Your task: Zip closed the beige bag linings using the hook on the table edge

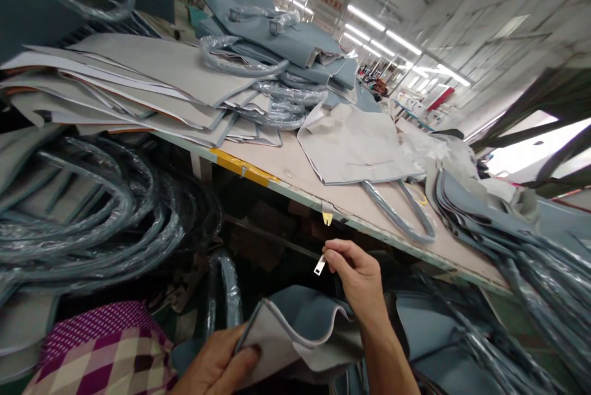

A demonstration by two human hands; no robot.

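Observation:
My left hand point(224, 361) grips the edge of a grey and blue bag piece point(295, 352), thumb on top, near the bottom of the view. The piece curves open, its blue side facing in and its pale grey side out. Above it, my right hand point(353, 275) pinches a small silver zipper pull point(319, 266) with a rectangular hole in its tab. Whether a slider body sits between the fingertips is hidden. Just above these fingers, a yellow two-pronged metal fork point(327, 218) is fixed to the table's front edge.
On the table point(295, 164) lie stacked grey panels point(152, 69), a pile of blue bag pieces point(277, 32) and a pale bag piece point(362, 143) with its handle. Plastic-wrapped handles point(115, 216) crowd the left. More blue bag pieces point(480, 216) hang over the edge at right.

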